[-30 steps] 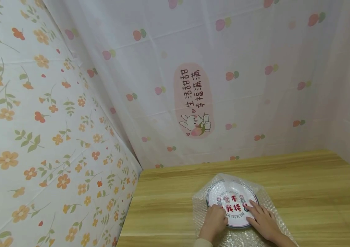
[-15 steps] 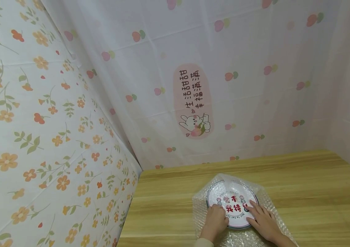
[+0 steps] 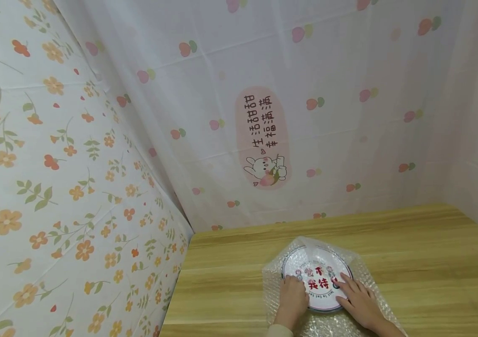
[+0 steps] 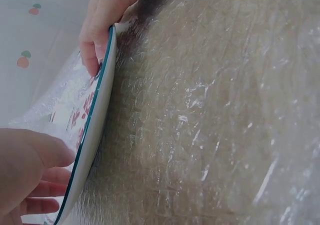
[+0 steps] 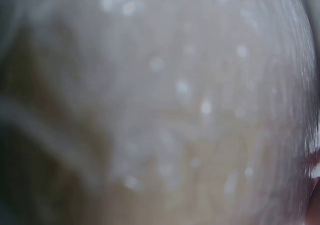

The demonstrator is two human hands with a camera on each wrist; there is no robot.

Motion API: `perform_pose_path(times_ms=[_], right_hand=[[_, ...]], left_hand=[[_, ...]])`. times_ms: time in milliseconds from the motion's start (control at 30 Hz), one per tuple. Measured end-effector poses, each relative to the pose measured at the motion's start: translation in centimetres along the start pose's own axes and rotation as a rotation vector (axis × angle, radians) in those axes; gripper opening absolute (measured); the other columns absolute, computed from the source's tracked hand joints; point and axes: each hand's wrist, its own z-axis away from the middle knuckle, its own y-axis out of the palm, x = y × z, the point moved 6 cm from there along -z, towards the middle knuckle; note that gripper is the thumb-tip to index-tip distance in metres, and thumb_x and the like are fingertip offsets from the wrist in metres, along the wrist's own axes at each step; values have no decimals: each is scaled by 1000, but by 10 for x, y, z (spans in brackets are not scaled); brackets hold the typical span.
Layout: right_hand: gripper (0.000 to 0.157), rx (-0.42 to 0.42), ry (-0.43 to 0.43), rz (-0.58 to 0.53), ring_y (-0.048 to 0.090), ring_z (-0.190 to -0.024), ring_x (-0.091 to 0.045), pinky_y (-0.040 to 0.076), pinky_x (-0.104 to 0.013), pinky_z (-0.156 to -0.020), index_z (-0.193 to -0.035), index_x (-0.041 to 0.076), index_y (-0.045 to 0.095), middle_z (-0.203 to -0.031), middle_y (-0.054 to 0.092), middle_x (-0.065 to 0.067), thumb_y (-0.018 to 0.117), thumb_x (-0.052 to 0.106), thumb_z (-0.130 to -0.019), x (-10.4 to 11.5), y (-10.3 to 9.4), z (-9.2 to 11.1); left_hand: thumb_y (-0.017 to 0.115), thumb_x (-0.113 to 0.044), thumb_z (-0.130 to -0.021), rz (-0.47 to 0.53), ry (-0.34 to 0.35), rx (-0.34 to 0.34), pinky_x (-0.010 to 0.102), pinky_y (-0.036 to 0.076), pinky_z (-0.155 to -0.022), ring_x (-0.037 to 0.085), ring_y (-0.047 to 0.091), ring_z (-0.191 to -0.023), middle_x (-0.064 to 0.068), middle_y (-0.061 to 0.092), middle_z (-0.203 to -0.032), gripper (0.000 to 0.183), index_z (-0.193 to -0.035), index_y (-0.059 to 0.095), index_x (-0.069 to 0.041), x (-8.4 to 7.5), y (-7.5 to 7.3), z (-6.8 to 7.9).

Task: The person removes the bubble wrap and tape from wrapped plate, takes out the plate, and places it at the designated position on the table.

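Note:
A round white plate [image 3: 323,299] with a dark blue-green rim and red Chinese characters lies face up on bubble wrap [image 3: 369,276]. Wrap also lies over the plate's far and left part, blurring the print there. My left hand [image 3: 292,297] is at the plate's near left edge, fingers curled on the wrap, fingertips hidden from the head camera. My right hand [image 3: 358,299] rests with spread fingers on the plate's right side. In the left wrist view, the left hand [image 4: 30,170] and right hand [image 4: 107,20] lie either side along the plate's rim [image 4: 95,105].
The wood-grain table [image 3: 226,276] extends around the wrap. A floral curtain [image 3: 74,196] hangs along the left, and a pale strawberry-print curtain [image 3: 327,131] hangs behind the table. The right wrist view is mostly blurred bubble wrap [image 5: 200,110].
My left hand has shifted slightly left along the plate's edge. The right hand, the plate and the wrap look nearly unmoved, and the head view has turned a little.

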Motion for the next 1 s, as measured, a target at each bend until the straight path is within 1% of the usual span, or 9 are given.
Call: perform_pose_path(times_ms=[167,233,300,367,433,567,633,767,1000], right_hand=[[41,-7,-6,2,37,-111,-43,27,-59,-79,-115,11,59,-129,43,-15,58,35,-83,1,-2,1],[41,-2,-5,3,37,-111,-43,27,-59,-79,-116,11,58,-130,42,-14,57,35,-83,1,-2,1],[41,4,-3,6,36,-111,-43,28,-59,-80,-117,11,58,-130,42,-14,57,35,-83,1,-2,1],[41,8,-3,9,36,-111,-43,28,-60,-80,-117,11,58,-131,42,-14,57,35,-84,1,-1,1],[41,4,-6,10,36,-111,-43,28,-60,-80,-117,11,58,-130,42,-14,57,35,-83,1,-1,1],[40,-15,-21,15,37,-111,-42,28,-59,-79,-116,11,58,-129,42,-14,58,34,-83,2,-2,1],[40,-25,-29,14,37,-110,-41,28,-58,-78,-115,10,59,-129,42,-14,58,34,-83,2,-2,1],[40,-22,-27,8,38,-110,-41,29,-58,-78,-115,10,59,-129,43,-15,58,34,-83,2,-2,1],[40,-12,-21,6,37,-111,-40,28,-58,-79,-116,10,58,-129,43,-15,58,34,-83,2,-1,1]], left_hand=[[61,-29,-74,-37,-113,-33,35,36,-67,15,46,-72,1,52,-68,21,-59,61,-14,6,0,-3],[61,-30,-74,-44,-156,-37,34,35,-66,16,45,-72,1,51,-69,23,-58,59,-13,8,0,-4],[62,-34,-73,-64,-182,-37,33,35,-66,16,45,-72,1,51,-70,25,-58,59,-13,10,0,-5],[62,-36,-72,-82,-207,-27,32,35,-67,16,44,-74,2,50,-71,26,-61,59,-13,12,-1,-6],[63,-36,-72,-84,-243,-31,32,35,-66,17,44,-74,3,50,-72,26,-65,61,-12,16,-1,-6],[62,-31,-72,-60,-321,-72,34,36,-65,18,46,-74,4,48,-72,23,-74,62,-9,24,-2,-5],[62,-29,-71,-43,-342,-99,34,35,-64,19,46,-73,4,48,-71,22,-75,63,-7,26,-2,-4],[63,-29,-70,-31,-361,-126,34,35,-64,19,47,-70,4,48,-68,22,-74,61,-7,28,-3,-2],[63,-24,-69,21,-399,-190,34,37,-63,20,49,-67,4,51,-64,17,-64,58,-9,31,-11,0]])
